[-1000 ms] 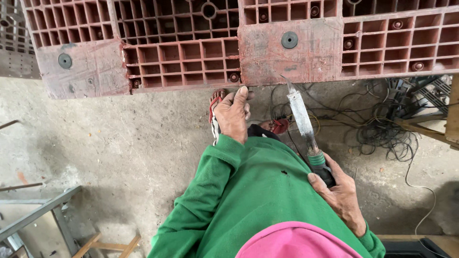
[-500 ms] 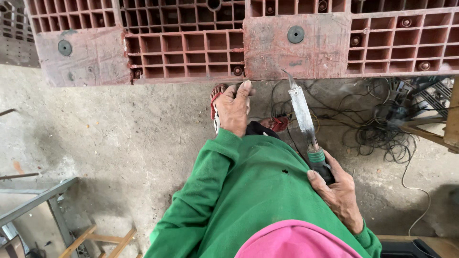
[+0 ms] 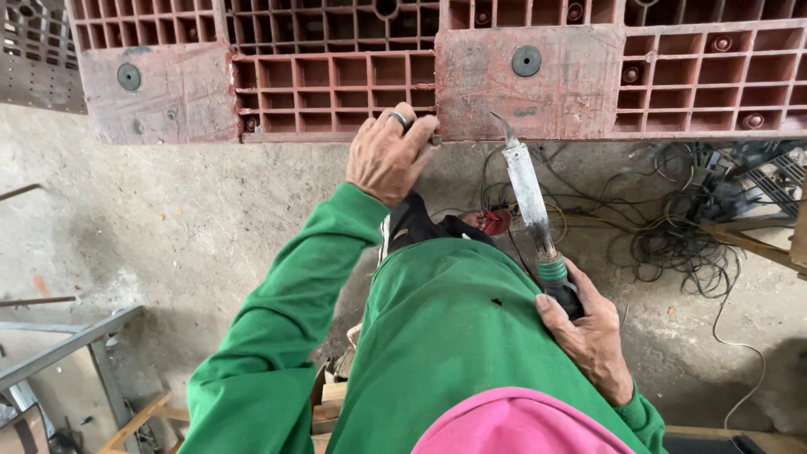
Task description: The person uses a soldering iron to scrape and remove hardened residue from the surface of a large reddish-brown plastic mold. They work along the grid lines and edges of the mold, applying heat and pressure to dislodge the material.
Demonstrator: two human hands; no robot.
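A red plastic pallet (image 3: 336, 80) with a grid of square cells fills the top of the view. My left hand (image 3: 388, 155), a ring on one finger, rests its fingers on the pallet's lower edge beside a flat worn block. My right hand (image 3: 588, 336) grips the dark handle of a hot-air welding gun (image 3: 530, 197). Its silver barrel points up and its bent nozzle tip sits just below the pallet's edge, to the right of my left hand. Green sleeves and a green top cover my arms and body.
A tangle of cables (image 3: 672, 227) lies on the concrete floor at right, with a small red object (image 3: 496, 221) near my knee. A metal frame (image 3: 67, 345) and wooden pieces (image 3: 139, 416) sit at lower left. A perforated grey panel (image 3: 38, 55) leans at top left.
My left hand has moved up from just below the pallet onto its lower edge. The view has closed in on the pallet. The welding gun stays in my right hand.
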